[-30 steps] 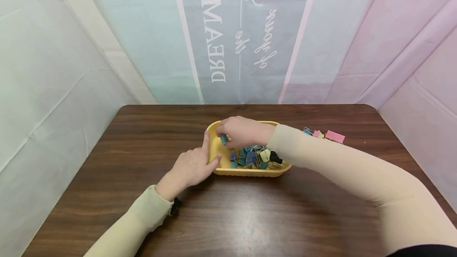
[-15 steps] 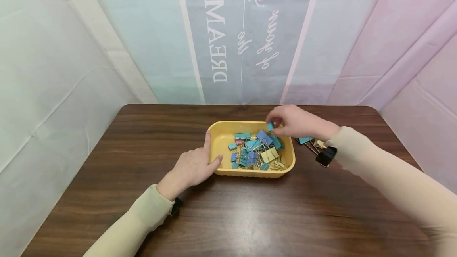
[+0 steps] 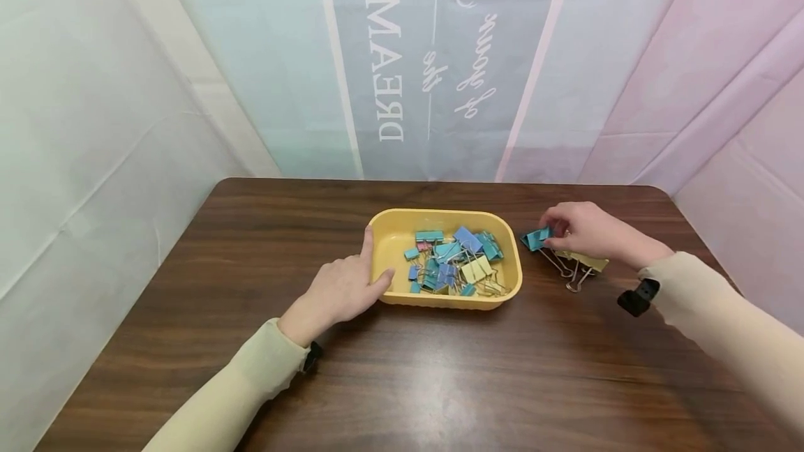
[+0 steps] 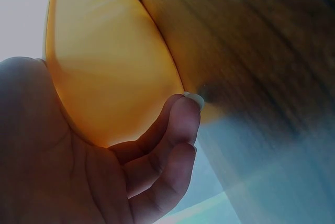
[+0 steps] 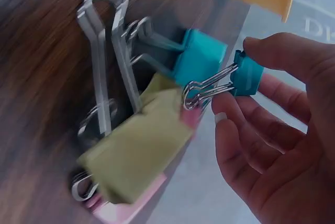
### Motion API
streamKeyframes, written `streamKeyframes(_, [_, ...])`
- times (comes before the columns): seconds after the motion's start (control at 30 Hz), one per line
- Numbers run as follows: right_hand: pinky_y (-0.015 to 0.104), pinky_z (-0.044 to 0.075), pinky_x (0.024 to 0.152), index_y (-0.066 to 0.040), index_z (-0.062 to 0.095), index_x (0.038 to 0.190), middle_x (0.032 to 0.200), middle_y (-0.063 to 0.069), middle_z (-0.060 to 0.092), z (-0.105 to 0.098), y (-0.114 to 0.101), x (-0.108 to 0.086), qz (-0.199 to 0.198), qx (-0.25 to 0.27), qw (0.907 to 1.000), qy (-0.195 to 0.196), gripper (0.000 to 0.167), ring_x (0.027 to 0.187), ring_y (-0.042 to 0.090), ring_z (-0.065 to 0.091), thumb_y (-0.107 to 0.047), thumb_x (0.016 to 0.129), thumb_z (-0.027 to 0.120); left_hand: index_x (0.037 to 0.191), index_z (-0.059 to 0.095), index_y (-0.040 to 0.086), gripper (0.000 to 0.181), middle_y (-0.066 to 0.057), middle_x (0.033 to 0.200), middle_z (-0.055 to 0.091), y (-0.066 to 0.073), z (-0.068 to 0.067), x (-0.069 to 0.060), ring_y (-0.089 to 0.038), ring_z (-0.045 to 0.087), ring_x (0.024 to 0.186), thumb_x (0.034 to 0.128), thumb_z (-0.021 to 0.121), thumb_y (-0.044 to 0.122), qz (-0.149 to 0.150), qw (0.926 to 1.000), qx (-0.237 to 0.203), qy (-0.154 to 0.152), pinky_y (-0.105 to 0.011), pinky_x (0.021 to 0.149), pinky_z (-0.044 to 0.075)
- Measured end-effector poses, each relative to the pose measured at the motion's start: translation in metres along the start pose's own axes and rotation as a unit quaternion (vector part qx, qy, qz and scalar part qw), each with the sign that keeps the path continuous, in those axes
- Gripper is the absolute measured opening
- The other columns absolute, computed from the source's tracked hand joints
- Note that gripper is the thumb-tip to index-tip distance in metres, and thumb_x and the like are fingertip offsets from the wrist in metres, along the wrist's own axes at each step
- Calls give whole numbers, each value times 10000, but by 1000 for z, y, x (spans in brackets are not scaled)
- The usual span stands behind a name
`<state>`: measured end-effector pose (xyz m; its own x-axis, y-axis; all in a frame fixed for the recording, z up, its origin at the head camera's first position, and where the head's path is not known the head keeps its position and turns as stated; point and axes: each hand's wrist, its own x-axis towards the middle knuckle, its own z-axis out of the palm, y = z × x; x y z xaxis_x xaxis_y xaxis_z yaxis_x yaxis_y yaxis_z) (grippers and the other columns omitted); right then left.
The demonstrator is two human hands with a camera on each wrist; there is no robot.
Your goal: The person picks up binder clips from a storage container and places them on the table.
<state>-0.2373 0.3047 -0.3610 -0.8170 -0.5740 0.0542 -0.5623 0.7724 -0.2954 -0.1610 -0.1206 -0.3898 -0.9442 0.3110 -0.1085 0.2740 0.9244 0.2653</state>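
A yellow plastic basket (image 3: pixel 453 302) sits mid-table, holding a jumble of teal, blue and pale yellow binder clips (image 3: pixel 448 274). At its left end my left hand (image 3: pixel 336 291) grips the wall, thumb over the rim; the left wrist view shows curled fingers against the basket's outer side (image 4: pixel 110 51). Right of the basket, my right hand (image 3: pixel 590 232) pinches a small teal binder clip (image 5: pixel 247 75) between thumb and fingers, its wire handles pointing away. Below it lies a pile of clips: a larger teal one (image 5: pixel 201 56), a big pale yellow one (image 5: pixel 138 148) and a pink one (image 5: pixel 131 203).
The dark wood table (image 3: pixel 402 382) runs back to a printed fabric backdrop (image 3: pixel 433 75), with fabric walls at both sides. A black strap device (image 3: pixel 639 297) sits on the right wrist.
My right hand has moved right, from above the basket's left part to the clip pile, carrying the small teal binder clip. My left hand stays on the basket's end.
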Motion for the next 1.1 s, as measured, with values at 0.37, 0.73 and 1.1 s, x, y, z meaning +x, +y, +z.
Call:
streamKeyframes(0.37, [345, 501, 670, -101, 715, 997, 871, -51, 636, -5, 14, -10, 360, 78, 9993, -95, 196, 773, 112, 615, -160, 838, 811, 1580, -1, -14, 914, -25, 648, 551, 1, -1, 1, -196, 544, 566, 997, 378, 580, -17, 10000, -8, -45, -383, 532, 437])
streamKeyframes(0.73, [369, 505, 681, -99, 712, 1001, 929, -33, 666, -15, -10, 9, -111, -59, 9999, 55, 110, 773, 104, 606, -126, 896, 732, 1581, -7, -8, 915, -19, 617, 533, 1, -1, 1, -198, 536, 545, 998, 382, 579, -28, 10000, 10, -32, -377, 514, 425])
streamKeyframes(1.1, [327, 517, 714, -118, 730, 999, 908, -50, 656, -9, -95, 67, -1359, -117, 9901, -322, 82, 789, 67, 615, -122, 930, 686, 1581, -11, -10, 886, -25, 621, 541, 2, -1, 0, -199, 535, 540, 1013, 384, 546, -23, 10000, 16, -43, -387, 521, 433])
